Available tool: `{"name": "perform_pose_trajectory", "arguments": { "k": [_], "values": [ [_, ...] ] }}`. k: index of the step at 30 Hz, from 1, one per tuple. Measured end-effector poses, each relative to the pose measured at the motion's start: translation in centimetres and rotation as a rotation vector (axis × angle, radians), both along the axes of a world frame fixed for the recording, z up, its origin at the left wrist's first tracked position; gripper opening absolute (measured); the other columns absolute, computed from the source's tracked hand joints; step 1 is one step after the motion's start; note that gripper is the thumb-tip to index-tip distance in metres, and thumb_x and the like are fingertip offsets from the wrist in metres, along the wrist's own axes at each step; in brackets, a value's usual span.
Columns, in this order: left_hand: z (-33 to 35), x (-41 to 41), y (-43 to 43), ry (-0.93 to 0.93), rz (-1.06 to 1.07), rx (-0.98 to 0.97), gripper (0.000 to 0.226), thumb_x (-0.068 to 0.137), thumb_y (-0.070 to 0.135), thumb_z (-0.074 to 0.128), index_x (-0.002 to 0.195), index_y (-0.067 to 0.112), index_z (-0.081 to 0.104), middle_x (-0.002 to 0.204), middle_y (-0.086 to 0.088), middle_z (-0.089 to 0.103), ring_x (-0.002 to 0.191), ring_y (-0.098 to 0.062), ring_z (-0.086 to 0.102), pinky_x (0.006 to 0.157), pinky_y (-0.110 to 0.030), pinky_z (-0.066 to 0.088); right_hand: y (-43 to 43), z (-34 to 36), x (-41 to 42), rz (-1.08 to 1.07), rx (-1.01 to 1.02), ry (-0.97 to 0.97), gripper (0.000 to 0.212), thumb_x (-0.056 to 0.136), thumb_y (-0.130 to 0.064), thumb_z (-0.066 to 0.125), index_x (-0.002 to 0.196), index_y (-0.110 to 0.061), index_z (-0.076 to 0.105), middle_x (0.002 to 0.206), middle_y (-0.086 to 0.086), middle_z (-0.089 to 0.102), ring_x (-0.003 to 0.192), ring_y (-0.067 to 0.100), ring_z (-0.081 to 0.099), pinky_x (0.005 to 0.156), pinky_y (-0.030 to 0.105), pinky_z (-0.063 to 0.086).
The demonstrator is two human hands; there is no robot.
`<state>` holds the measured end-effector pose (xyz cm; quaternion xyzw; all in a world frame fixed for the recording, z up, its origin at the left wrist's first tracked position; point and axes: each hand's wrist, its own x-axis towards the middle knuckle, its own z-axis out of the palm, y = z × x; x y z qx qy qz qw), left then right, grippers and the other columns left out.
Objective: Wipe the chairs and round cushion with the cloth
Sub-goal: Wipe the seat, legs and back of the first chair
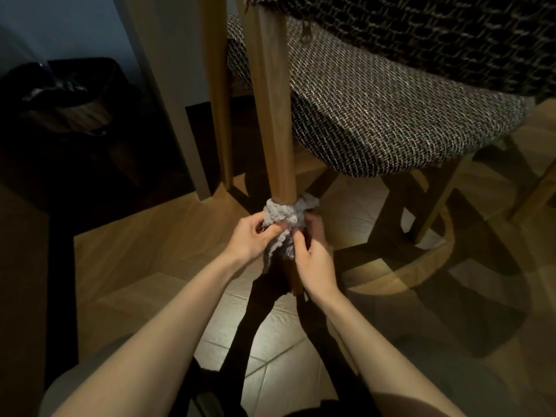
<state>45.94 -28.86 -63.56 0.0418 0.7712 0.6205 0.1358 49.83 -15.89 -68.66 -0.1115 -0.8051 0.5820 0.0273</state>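
Observation:
A wooden chair with a grey woven seat stands close in front of me. Its near wooden leg runs down to the tiled floor. A crumpled grey cloth is wrapped round the lower part of that leg. My left hand pinches the cloth from the left side. My right hand grips the cloth's hanging ends from the right. The leg's foot shows just below my hands. A dark knitted fabric hangs over the chair at the top right.
A second wooden leg stands behind the near one. More chair legs rise at the right. A dark bin sits in the shadow at the left. A wall edge runs beside it. Lit floor tiles lie below my arms.

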Motion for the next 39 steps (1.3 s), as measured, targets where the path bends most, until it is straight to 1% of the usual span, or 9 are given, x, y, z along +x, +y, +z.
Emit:
{"name": "perform_pose_trajectory", "arguments": {
  "k": [8,11,13,18,21,26,30,32,39],
  "values": [
    [-3.7,0.2,0.6,-0.175,-0.213,-0.286,0.027,0.091,0.009,0.061,0.117,0.006,0.061,0.102,-0.003,0.061,0.079,-0.002,0.055,0.061,-0.002,0.043,1.0,-3.6,0.7,0.058,-0.092,-0.330,0.033,0.103,-0.028,0.039,0.135,-0.025,0.042,0.119,0.001,0.063,0.099,0.010,0.059,0.080,0.024,0.045],
    [-5.2,0.4,1.0,-0.243,-0.256,-0.367,0.032,0.090,0.007,0.061,0.122,0.001,0.057,0.117,-0.014,0.062,0.105,-0.019,0.059,0.075,-0.009,0.042,1.6,-5.1,0.2,0.058,-0.178,-0.449,0.044,0.100,-0.015,0.043,0.142,-0.018,0.032,0.126,0.009,0.059,0.107,0.019,0.058,0.092,0.034,0.046],
    [-6.1,0.5,1.2,-0.302,-0.291,-0.417,0.036,0.091,0.007,0.060,0.126,0.001,0.054,0.125,-0.016,0.060,0.117,-0.025,0.055,0.091,-0.021,0.042,1.8,-5.8,0.3,0.075,-0.218,-0.482,0.047,0.097,-0.008,0.045,0.138,-0.021,0.026,0.109,0.005,0.061,0.105,0.023,0.059,0.098,0.039,0.048],
    [-8.1,1.0,2.3,-0.358,-0.303,-0.503,0.041,0.094,0.005,0.055,0.134,0.003,0.048,0.132,-0.018,0.054,0.124,-0.029,0.050,0.104,-0.032,0.038,2.1,-7.1,0.8,0.106,-0.240,-0.625,0.044,0.096,-0.013,0.051,0.138,-0.010,0.039,0.119,0.013,0.062,0.111,0.026,0.060,0.100,0.039,0.048],
    [-7.9,1.2,2.6,-0.359,-0.250,-0.474,0.035,0.093,0.002,0.055,0.128,0.001,0.052,0.128,-0.019,0.057,0.121,-0.030,0.052,0.093,-0.025,0.042,2.5,-6.3,0.8,0.085,-0.143,-0.644,0.042,0.097,-0.017,0.050,0.139,-0.016,0.043,0.126,0.012,0.060,0.113,0.024,0.059,0.097,0.033,0.047],
    [-5.6,1.1,1.8,-0.303,-0.198,-0.406,0.030,0.091,0.001,0.058,0.121,0.003,0.058,0.119,-0.015,0.062,0.114,-0.027,0.057,0.086,-0.025,0.044,2.5,-2.4,0.6,0.015,0.135,-0.251,0.032,0.091,-0.011,0.060,0.122,-0.016,0.057,0.121,0.004,0.065,0.112,0.020,0.061,0.094,0.027,0.047],
    [-1.7,0.3,0.3,-0.131,-0.133,-0.349,0.009,0.088,0.007,0.063,0.088,0.016,0.063,0.085,0.000,0.065,0.086,-0.016,0.063,0.072,-0.026,0.051,1.9,2.3,0.7,-0.048,-0.034,-0.002,0.020,0.084,-0.017,0.072,0.098,-0.028,0.062,0.105,-0.005,0.069,0.103,0.009,0.065,0.083,0.020,0.054],
    [1.0,0.2,-0.4,0.015,-0.033,-0.276,0.016,0.084,0.010,0.069,0.079,0.025,0.064,0.075,0.008,0.067,0.072,-0.008,0.066,0.059,-0.020,0.050,1.4,4.6,0.4,-0.082,-0.170,0.100,0.023,0.082,-0.012,0.074,0.098,-0.026,0.067,0.103,-0.003,0.071,0.102,0.010,0.067,0.088,0.029,0.056],
    [9.5,0.3,-1.0,0.429,0.317,0.015,0.019,0.085,0.017,0.070,0.104,0.020,0.074,0.093,0.006,0.074,0.088,-0.004,0.070,0.072,-0.026,0.059,-1.8,12.2,0.1,-0.148,-0.275,0.487,0.022,0.085,-0.018,0.072,0.107,-0.014,0.073,0.096,-0.003,0.075,0.094,0.010,0.070,0.085,0.036,0.057]
  ]
}}
